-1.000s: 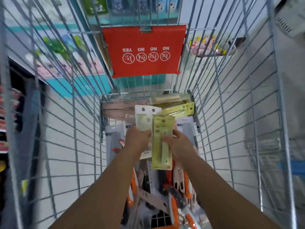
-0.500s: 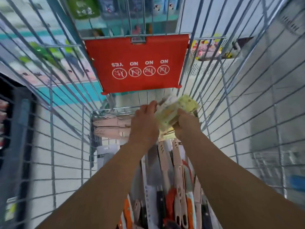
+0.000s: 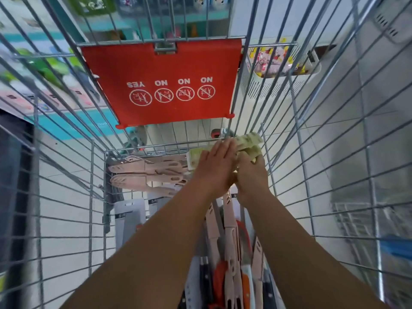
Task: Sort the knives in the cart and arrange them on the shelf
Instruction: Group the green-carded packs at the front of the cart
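- A red flap [image 3: 165, 85] hangs at twelve o'clock; pink knives [image 3: 147, 170] lie at nine.
- Left hand [image 3: 217, 166] lies flat, fingers straight, on pale green packs [image 3: 247, 140]; right hand [image 3: 253, 175] grips them.

Wire cart walls [image 3: 93, 197] hemming both sides

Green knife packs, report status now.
Left hand flat on green knife packs, right hand grips them from below. Packs at cart's far end, beside pink knives. Nothing blocking.
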`<move>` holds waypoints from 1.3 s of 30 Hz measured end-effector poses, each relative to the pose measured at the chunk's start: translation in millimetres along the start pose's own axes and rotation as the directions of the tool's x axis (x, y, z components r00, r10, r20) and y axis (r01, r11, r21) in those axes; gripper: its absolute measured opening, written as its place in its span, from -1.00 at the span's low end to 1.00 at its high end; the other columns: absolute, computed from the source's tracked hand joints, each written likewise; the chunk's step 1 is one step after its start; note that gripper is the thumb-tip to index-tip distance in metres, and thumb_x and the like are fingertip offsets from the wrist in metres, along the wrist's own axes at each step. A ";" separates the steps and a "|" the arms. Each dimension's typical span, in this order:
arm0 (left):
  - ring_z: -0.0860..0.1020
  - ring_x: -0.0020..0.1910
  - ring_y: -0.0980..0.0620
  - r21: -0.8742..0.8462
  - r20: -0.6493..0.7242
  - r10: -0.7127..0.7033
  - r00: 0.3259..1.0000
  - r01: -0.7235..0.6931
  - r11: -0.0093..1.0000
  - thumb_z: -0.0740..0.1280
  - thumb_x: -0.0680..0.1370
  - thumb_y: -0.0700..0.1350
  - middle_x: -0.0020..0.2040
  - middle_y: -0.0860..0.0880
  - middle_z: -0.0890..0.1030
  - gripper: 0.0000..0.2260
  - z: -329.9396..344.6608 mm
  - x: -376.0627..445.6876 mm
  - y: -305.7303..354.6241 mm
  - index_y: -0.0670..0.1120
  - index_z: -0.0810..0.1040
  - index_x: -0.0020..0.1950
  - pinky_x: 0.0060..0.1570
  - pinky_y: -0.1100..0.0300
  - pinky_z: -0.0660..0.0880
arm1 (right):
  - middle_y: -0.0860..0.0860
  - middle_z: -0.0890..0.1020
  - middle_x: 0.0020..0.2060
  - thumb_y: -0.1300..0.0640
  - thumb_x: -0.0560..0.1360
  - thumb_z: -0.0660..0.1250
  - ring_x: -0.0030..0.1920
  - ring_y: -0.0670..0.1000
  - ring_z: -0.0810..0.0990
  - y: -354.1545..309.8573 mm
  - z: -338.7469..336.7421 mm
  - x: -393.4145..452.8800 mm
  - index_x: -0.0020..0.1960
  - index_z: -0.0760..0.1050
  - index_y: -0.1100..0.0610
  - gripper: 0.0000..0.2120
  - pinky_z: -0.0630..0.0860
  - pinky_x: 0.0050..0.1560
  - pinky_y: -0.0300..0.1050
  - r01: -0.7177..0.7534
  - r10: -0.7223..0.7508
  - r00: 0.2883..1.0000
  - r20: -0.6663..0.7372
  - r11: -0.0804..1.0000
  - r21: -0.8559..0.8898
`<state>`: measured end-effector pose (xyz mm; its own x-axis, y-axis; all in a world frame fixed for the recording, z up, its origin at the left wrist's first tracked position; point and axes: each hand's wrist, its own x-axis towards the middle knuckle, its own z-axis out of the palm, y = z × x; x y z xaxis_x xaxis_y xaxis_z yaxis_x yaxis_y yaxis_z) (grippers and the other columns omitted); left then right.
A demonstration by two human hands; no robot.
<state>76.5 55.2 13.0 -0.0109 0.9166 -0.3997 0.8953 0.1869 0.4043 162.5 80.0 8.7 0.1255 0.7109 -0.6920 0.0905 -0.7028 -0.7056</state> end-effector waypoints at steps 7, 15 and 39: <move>-0.19 0.54 -0.09 -0.001 -0.060 -0.122 0.991 0.122 0.993 0.21 0.61 -0.05 0.58 0.04 -0.17 -0.33 17.1 -20.6 -19.6 0.08 -0.17 0.56 0.45 -0.20 -0.06 | 0.09 0.50 0.25 0.16 0.44 0.28 0.22 0.17 0.51 11.1 4.4 -5.3 0.43 0.22 -0.06 -0.41 0.52 0.17 0.19 0.157 -0.178 0.977 -0.113 0.972 -0.177; -0.22 0.54 -0.08 0.069 -0.062 -0.081 0.995 0.085 0.994 0.27 0.56 0.10 0.57 -0.02 -0.23 -0.21 17.8 -29.2 -25.5 0.06 -0.24 0.55 0.47 -0.07 -0.12 | 0.10 0.48 0.24 0.21 0.47 0.30 0.19 0.13 0.52 26.1 4.7 -9.8 0.47 0.15 0.01 -0.37 0.54 0.14 0.14 0.302 -0.341 0.938 -0.067 0.894 -0.330; 0.21 0.42 -0.16 -0.217 0.014 -0.484 0.875 0.475 0.853 0.17 0.62 0.02 0.51 -0.12 0.13 -0.51 105.1 -254.5 -33.6 -0.03 0.11 0.50 0.35 -0.01 0.28 | 0.13 0.50 0.23 0.15 0.47 0.30 0.20 0.18 0.49 136.9 -56.6 -121.8 0.34 0.39 0.10 -0.57 0.46 0.19 0.07 0.499 -0.130 0.866 0.484 0.303 -0.812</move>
<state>96.0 -221.4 14.6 -0.4368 0.7067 -0.5566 0.6620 0.6715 0.3330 215.5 -104.3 5.0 -0.3809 0.7191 -0.5813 0.8923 0.1210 -0.4350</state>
